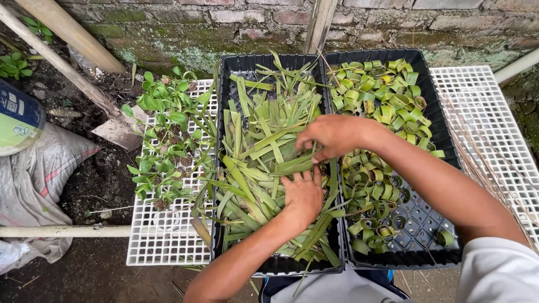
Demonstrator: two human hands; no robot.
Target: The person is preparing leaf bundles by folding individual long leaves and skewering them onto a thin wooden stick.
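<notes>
Both hands are sorting through the heap of cut leaf strips (264, 163) that fills the left black tray (224, 78) on the white grid worktop (163, 247). The step in hand looks like picking out one strip from the pile. The right hand (331, 136) reaches across from the right and pinches the end of a strip between thumb and fingers, its grip closed on that leaf. The left hand (302, 196) lies flat and spread on the heap just below, grip released, pressing the other strips down.

The pinched strip lies roughly level, its long axis running left to right, with the free end pointing left and slightly down (the rest of the pile lies mostly fanned toward the wall). Drawing it free would call for a pull toward the right while the flat hand holds the heap.

Just beside, the right black tray (421, 224) holds coiled leaf rings (382, 101). Small potted seedlings (165, 134) stand on the grid to the left.
</notes>
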